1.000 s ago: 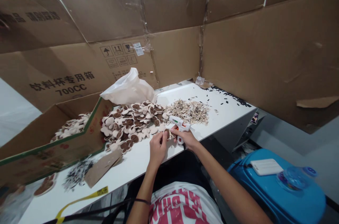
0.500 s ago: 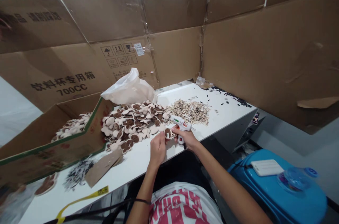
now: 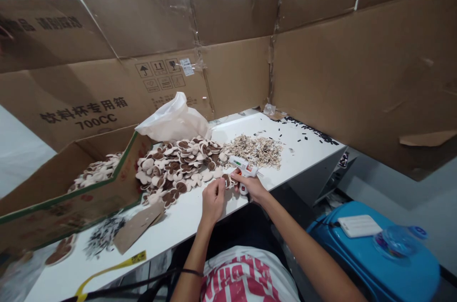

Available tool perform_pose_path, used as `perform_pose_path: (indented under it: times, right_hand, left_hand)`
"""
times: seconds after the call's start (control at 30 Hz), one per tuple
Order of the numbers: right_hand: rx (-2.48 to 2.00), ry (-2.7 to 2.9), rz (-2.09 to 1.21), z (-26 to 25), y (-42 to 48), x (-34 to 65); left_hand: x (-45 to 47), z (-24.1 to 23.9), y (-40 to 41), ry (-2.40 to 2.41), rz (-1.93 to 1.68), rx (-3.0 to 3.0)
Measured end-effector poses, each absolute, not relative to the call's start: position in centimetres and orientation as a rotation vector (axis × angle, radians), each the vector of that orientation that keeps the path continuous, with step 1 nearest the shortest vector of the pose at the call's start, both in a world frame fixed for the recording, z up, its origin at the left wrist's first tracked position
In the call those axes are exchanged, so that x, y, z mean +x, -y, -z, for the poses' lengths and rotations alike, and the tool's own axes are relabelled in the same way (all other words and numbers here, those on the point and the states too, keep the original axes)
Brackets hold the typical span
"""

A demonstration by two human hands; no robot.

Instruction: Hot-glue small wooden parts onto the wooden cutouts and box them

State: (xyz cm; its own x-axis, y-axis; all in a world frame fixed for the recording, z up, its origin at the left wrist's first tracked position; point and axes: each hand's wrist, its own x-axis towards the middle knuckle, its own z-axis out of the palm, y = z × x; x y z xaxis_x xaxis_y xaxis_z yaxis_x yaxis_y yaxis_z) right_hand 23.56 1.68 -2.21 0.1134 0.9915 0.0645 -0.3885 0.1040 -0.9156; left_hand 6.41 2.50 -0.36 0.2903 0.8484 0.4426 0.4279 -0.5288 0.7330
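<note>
My left hand (image 3: 213, 198) is closed at the table's front edge, its thumb and fingers pinching a small brown-and-cream plush piece (image 3: 228, 180). Part of that piece is covered by my fingers. My right hand (image 3: 253, 186) holds a white hot glue gun (image 3: 240, 164), with its nozzle pointing right, and its fingertips also touch the plush piece. Just behind my hands lies a heap of similar brown-and-cream plush pieces (image 3: 178, 164). To its right is a pile of small pale strips (image 3: 255, 149).
A cardboard box with green edges (image 3: 121, 192) holds more pieces on the left. A white plastic bag (image 3: 174, 118) stands behind the heap. Cardboard walls (image 3: 235, 73) enclose the table (image 3: 193, 216). On the right, a blue stool (image 3: 403, 268) carries a plastic bottle (image 3: 398, 241) and a white power bank (image 3: 360, 226).
My left thumb has moved onto the face of the plush piece and now covers more of it, including its small white label. My right hand and the glue gun stay nearly still.
</note>
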Motion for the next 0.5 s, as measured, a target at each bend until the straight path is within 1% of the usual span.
perform_pose_path:
  times: [0.33, 0.5]
  right_hand:
    - [-0.878, 0.910, -1.260, 2.94, -1.91, 23.64]
    - [-0.881, 0.860, -1.255, 2.93, -2.01, 23.59]
  left_hand:
    - [6.60, 0.49, -2.67, -1.182, -1.153, 2.241]
    - [6.52, 0.36, -2.59, -1.170, -1.122, 2.159]
